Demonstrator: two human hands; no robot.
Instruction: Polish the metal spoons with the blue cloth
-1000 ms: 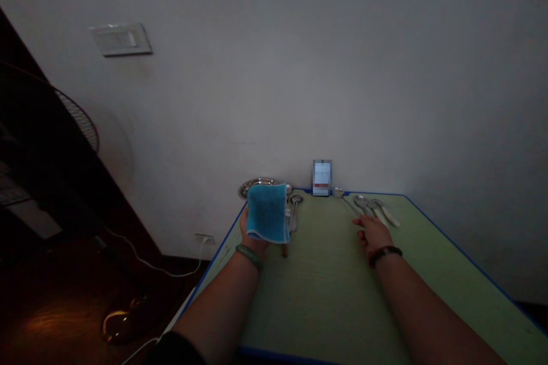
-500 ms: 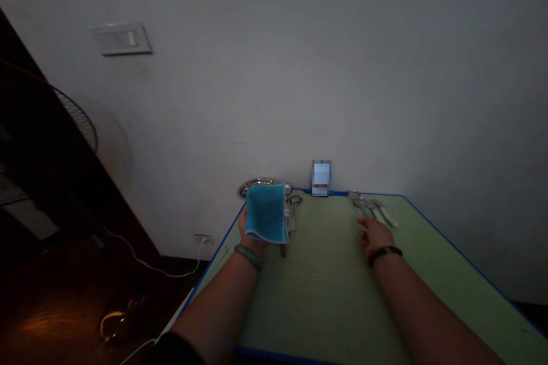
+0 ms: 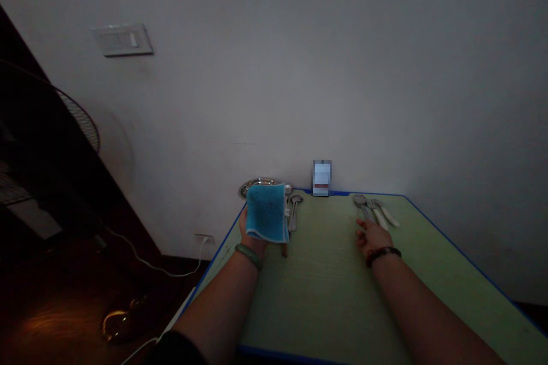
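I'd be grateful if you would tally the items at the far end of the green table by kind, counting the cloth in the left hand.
Blue cloth, in the left hand: 1
Steel plate: 1
Spoon beside the cloth: 1
Wooden handle below the cloth: 1
Utensils by the right hand, kinds unclear: 3
Blurred upright item: 1
Total: 8

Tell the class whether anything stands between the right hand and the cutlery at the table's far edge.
Nothing visible does: the right hand lies on the green table with its fingers right at the near end of the cutlery, and no other object lies between them.
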